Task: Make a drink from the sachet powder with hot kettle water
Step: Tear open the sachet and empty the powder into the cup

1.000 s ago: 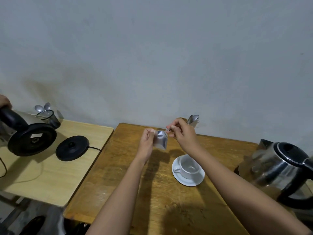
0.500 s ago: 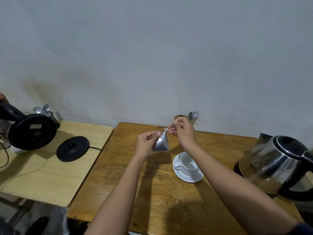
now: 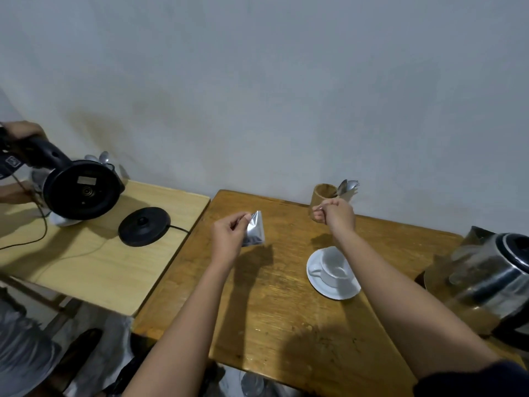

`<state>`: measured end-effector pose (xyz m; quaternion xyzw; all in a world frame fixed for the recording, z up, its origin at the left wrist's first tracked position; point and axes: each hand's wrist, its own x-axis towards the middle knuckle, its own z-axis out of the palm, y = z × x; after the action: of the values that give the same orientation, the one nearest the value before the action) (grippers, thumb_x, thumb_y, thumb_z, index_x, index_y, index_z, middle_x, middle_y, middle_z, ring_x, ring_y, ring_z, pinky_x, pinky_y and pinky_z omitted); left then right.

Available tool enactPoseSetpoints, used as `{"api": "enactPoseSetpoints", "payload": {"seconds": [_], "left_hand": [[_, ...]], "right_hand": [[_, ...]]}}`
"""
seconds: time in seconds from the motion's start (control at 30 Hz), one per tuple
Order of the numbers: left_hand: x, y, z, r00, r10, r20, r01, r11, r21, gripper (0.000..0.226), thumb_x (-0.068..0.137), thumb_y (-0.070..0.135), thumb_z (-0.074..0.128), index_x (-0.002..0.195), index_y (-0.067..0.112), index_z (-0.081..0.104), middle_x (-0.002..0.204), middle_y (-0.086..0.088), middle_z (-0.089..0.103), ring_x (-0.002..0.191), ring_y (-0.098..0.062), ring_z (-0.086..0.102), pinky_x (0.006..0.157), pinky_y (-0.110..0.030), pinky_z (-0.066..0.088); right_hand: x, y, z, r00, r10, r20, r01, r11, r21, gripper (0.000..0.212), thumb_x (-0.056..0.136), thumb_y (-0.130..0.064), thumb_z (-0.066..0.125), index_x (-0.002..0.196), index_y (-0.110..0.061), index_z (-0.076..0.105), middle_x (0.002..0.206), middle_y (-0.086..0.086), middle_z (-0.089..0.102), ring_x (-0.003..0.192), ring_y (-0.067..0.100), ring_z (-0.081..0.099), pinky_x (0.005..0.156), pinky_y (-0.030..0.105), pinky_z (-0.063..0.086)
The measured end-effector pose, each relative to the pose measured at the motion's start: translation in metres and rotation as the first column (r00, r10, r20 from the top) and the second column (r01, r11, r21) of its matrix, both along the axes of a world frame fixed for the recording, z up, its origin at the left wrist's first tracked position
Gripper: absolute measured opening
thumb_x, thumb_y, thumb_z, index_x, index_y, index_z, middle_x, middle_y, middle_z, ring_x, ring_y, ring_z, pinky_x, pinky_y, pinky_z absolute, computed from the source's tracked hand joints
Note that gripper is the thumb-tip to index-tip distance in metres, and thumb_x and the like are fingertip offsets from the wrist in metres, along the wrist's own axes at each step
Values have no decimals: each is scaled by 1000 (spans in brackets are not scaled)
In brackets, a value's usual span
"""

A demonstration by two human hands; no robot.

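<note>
Hands now apart, left hand [image 3: 229,236] pinching sachet [image 3: 254,230], right hand [image 3: 335,214] pinching torn strip, wooden table [image 3: 274,296], grey wall [image 3: 286,81]

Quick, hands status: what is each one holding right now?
Left hand: closed, pinching the silver sachet above the table.
Right hand: closed, pinching something small and pale, too small to identify; held apart from the sachet, beyond the cup.

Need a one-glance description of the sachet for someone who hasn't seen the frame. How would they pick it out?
Start at the darker wooden table on the right of the two, with the white cup and saucer on it. Above its left half, the left hand pinches the sachet by its top corner. It is the only small, silvery foil packet in view, hanging in the air rather than resting on the wood.
</note>
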<state>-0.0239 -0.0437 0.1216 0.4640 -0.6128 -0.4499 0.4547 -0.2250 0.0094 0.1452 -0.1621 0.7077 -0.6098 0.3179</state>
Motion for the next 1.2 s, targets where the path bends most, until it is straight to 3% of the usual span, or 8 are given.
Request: {"api": "enactPoseSetpoints", "payload": {"seconds": [0.2, 0.33, 0.5, 0.63, 0.77, 0.83, 0.97, 1.2], "left_hand": [[24, 4, -15, 999, 33, -5, -33, 997, 63, 24, 84, 12, 62, 104, 0, 67, 95, -6, 66, 78, 1, 57, 62, -1, 48], [42, 8, -28, 996, 40, 77, -49, 992, 116, 21, 84, 16, 61, 103, 8, 68, 90, 1, 65, 84, -7, 59, 66, -13, 51], [57, 13, -38, 989, -16, 145, -8, 986, 164, 10, 86, 20, 58, 91, 26, 64, 85, 12, 63, 86, -6, 60, 74, -28, 54], [58, 14, -39, 987, -36, 155, 9, 985, 170, 9, 85, 20, 60, 87, 28, 64, 84, 9, 65, 85, -8, 62, 73, -29, 55], [48, 10, -37, 979, -72, 189, 44, 988, 151, 8, 85, 20, 60, 87, 15, 66, 76, -2, 64, 71, -15, 59, 60, -25, 48], [37, 8, -33, 976, -110, 187, 82, 985, 149, 14, 85, 19, 59, 86, 7, 65, 73, -6, 61, 67, -17, 55, 57, -26, 44], [-2, 3, -15, 981, -146, 132, 133, 986, 101, 8, 83, 11, 60, 81, 5, 65, 73, -5, 60, 69, -11, 54, 60, -16, 45], [-94, 12, 4, 980, -194, -39, 197, 964, 178, 4, 82, 9, 60, 82, 7, 63, 72, 1, 60, 68, -10, 51, 58, -13, 43]], "right_hand": [[45, 6, -78, 907, 416, -65, -352, 835, 422, 28, 84, 2, 49, 61, -11, 56, 57, 6, 57, 42, 12, 55, 46, 20, 45], [61, 7, -115, 910, 415, 15, -375, 806, 458, 24, 84, 7, 52, 65, -8, 54, 59, 7, 57, 41, 11, 57, 33, 15, 45], [70, 6, -148, 908, 410, 82, -399, 792, 461, 26, 83, 4, 50, 61, -10, 56, 64, 12, 61, 55, 21, 62, 48, 28, 53], [73, 8, -154, 880, 475, -6, -404, 754, 518, 28, 76, 4, 53, 57, -15, 60, 67, 11, 65, 64, 26, 65, 66, 42, 59], [72, 10, -140, 776, 609, -165, -413, 688, 596, 19, 72, 1, 60, 76, -18, 61, 88, 5, 64, 82, 23, 62, 69, 31, 50], [66, 9, -123, 793, 587, -163, -440, 737, 513, 19, 76, -4, 63, 89, -17, 62, 93, 5, 62, 81, 21, 59, 68, 30, 51], [44, 12, -72, 799, 573, 181, -598, 789, 141, 15, 91, -21, 58, 104, -13, 58, 92, 5, 63, 78, 13, 61, 69, 23, 53], [0, 45, -32, 823, 411, 392, -388, 911, -142, 16, 87, -13, 63, 100, -4, 59, 85, 10, 68, 61, 6, 66, 53, 13, 54]]}}
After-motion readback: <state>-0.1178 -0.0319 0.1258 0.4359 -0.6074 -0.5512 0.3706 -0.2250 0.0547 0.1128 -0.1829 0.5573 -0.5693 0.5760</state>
